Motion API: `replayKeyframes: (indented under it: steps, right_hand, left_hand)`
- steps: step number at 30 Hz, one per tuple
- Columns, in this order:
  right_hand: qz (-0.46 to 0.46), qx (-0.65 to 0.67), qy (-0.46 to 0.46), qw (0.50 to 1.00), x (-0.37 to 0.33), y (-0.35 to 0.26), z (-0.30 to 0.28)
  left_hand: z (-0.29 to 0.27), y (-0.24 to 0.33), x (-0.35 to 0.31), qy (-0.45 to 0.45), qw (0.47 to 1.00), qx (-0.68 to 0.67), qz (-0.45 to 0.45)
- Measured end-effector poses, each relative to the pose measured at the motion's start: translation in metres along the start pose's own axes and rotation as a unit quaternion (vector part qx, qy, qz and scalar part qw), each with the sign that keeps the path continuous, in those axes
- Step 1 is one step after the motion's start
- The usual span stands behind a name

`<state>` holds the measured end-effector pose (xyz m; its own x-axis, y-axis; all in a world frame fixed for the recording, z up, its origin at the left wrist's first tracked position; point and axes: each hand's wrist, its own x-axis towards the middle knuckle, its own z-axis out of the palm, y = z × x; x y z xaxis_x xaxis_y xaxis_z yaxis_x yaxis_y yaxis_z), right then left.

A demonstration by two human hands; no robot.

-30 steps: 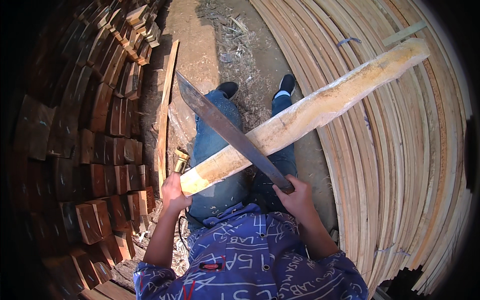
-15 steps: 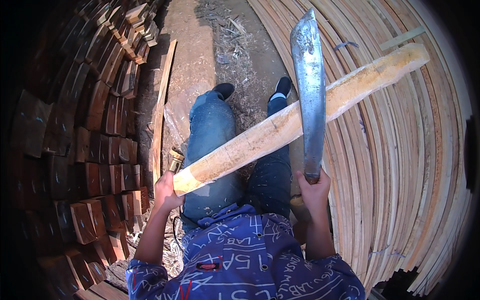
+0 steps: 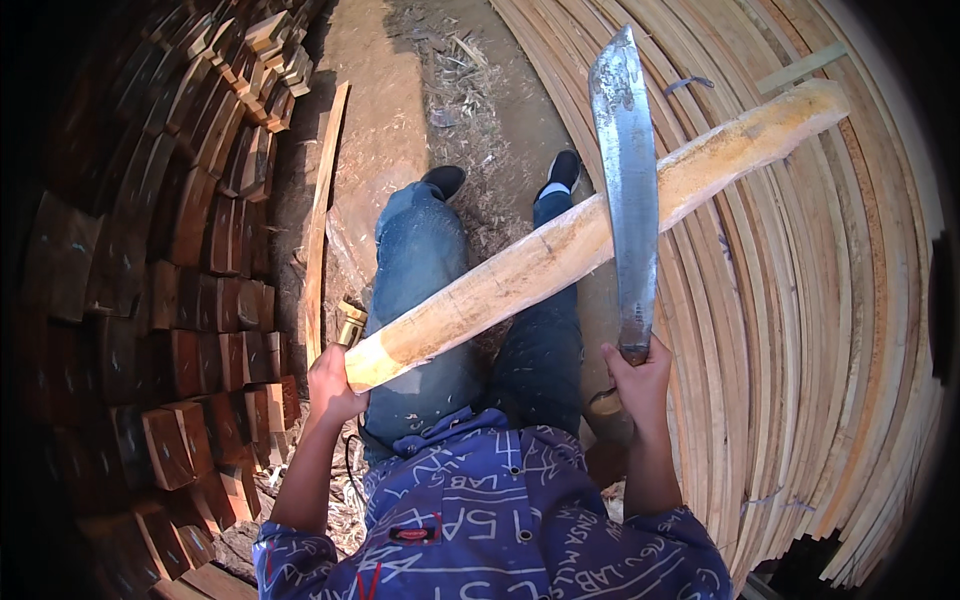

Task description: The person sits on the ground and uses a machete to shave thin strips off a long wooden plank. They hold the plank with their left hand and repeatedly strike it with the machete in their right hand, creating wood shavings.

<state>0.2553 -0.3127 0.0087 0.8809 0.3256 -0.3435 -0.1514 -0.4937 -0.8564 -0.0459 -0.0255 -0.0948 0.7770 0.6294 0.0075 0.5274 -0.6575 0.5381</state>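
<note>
My left hand (image 3: 334,384) is closed round the near end of a long pale wooden board (image 3: 500,280). The board slants across my thighs, its far end over the stacked strips to the right. In my right hand (image 3: 640,382) is the handle of a machete (image 3: 628,190), mostly hidden by my fingers. Its broad, worn steel blade points away from me and crosses over the board in this view. Whether blade and wood touch, I cannot tell.
Dark sawn timber blocks (image 3: 180,350) are piled along the left. To the right lies a wide stack of long thin wooden strips (image 3: 800,400). A narrow plank (image 3: 324,220) and a yellowish cylindrical object (image 3: 351,324) are beside my left leg. Wood shavings (image 3: 470,120) litter the ground ahead.
The machete has shifted slightly to the right and its blade has turned a little, along with my right hand. The board and my left hand stay nearly where they were.
</note>
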Motion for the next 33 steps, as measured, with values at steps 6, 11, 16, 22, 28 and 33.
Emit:
replayKeyframes:
  steps: [6,11,16,22,28,33]
  right_hand:
    - [-0.071,-0.020,0.012,0.997,-0.004,0.013,0.018]
    - [-0.063,-0.056,-0.013,0.996,-0.004,0.013,0.011]
    - [0.048,0.067,0.002,0.997,0.000,0.002,0.016]
    - [-0.063,-0.030,-0.031,0.997,-0.004,0.011,0.023]
    - [-0.005,0.048,0.012,0.999,0.006,0.011,0.030]
    - [-0.122,-0.052,-0.005,0.991,0.002,-0.006,0.033]
  left_hand:
    - [0.001,0.004,0.000,0.006,1.000,-0.005,0.004]
    - [-0.002,0.003,-0.002,0.008,1.000,-0.009,-0.001]
    - [0.004,0.000,0.000,0.003,1.000,-0.015,-0.007]
    - [-0.001,0.002,-0.002,-0.010,0.999,-0.038,-0.015]
    - [0.000,0.004,0.005,-0.055,0.994,-0.082,-0.038]
    - [-0.002,0.001,0.007,-0.083,0.991,-0.102,-0.021]
